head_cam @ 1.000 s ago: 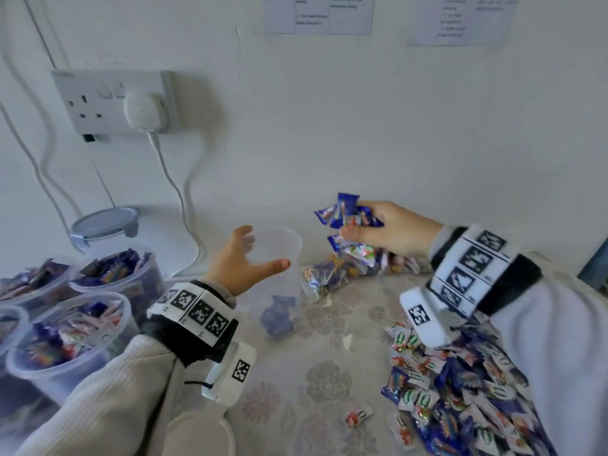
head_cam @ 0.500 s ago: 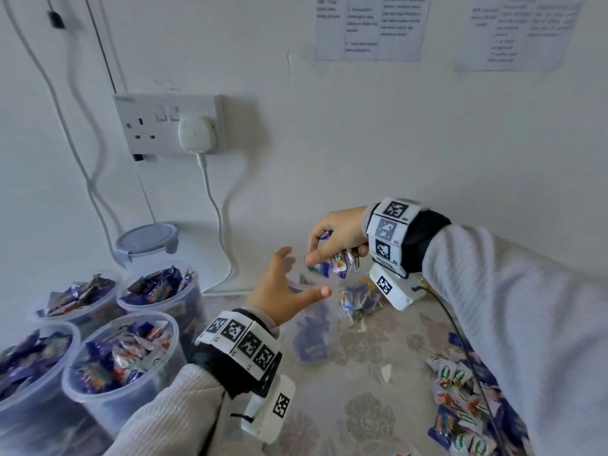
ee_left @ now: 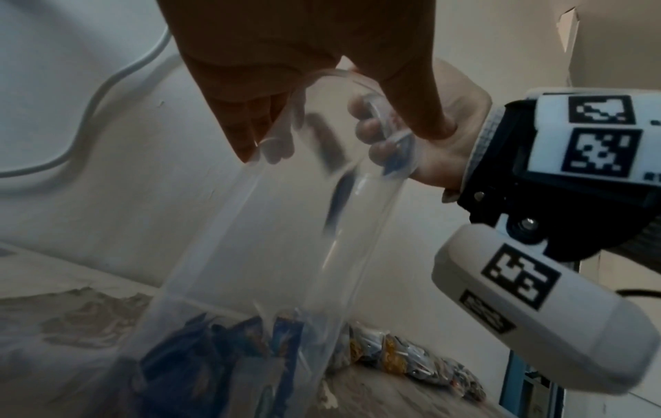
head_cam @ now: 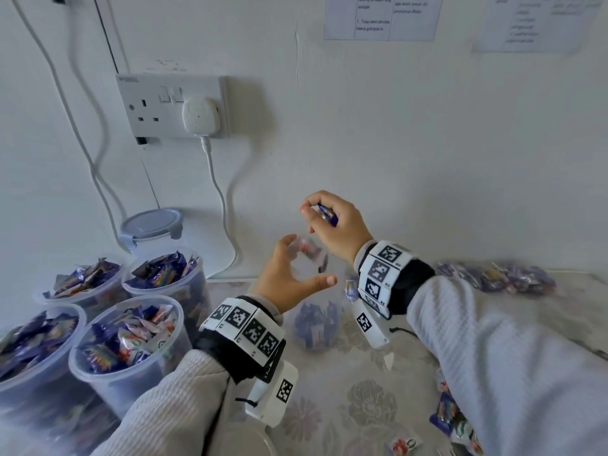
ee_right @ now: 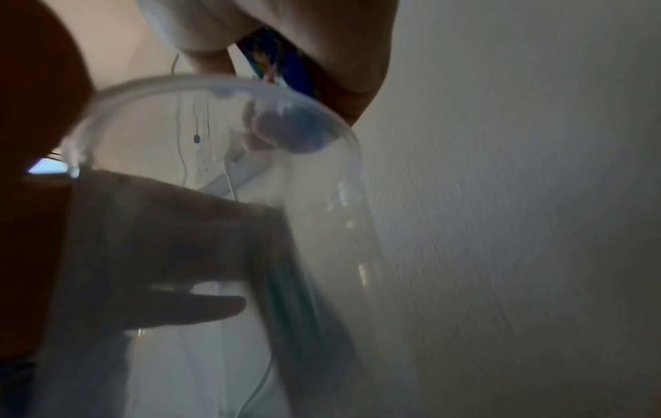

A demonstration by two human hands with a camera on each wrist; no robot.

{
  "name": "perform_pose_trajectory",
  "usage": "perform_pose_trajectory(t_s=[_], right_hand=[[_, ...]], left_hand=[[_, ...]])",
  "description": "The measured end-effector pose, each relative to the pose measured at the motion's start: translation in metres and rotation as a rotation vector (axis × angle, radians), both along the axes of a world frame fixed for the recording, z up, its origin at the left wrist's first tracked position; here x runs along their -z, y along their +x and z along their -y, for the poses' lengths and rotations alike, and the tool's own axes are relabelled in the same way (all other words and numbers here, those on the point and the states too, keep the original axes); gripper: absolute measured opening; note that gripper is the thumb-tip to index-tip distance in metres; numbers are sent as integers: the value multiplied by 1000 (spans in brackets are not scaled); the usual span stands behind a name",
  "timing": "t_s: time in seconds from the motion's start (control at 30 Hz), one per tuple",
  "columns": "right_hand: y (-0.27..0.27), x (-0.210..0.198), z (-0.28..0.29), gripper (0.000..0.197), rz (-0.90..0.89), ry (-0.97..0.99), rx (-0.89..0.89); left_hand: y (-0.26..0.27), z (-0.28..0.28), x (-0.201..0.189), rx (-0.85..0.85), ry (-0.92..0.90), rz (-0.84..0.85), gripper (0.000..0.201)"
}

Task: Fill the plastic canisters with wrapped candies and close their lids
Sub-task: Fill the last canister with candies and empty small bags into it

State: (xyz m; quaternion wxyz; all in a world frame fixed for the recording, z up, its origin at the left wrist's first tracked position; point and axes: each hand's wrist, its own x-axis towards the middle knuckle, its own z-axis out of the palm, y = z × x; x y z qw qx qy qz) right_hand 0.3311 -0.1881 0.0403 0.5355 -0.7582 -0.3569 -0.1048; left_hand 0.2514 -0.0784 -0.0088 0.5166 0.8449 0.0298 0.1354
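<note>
While your left hand (head_cam: 289,281) is curling round the clear plastic canister (head_cam: 316,324) standing on the bench (head_cam: 362,406), your right hand (head_cam: 332,225) is pinching one blue wrapped candy (head_cam: 327,214) above its mouth; be releasing it centred over the rim.

We see clear canister (head_cam: 316,320) upright by wall socket (head_cam: 171,106), few blue candies (head_cam: 317,324) at btm; four full canisters (head_cam: 128,343) left.

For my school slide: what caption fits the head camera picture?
Right hand drops wrapped candies into a clear canister steadied by the left hand.
</note>
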Motion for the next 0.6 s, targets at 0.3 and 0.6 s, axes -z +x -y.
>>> perform_pose_trajectory(t_s=[0.3, 0.6], right_hand=[[-12, 6, 15, 61, -202, -204, -137], [-19, 9, 102, 36, -294, -260, -42]], left_hand=[[0, 1, -1, -60, 34, -18, 97], [-11, 17, -29, -165, 655, -57, 93]])
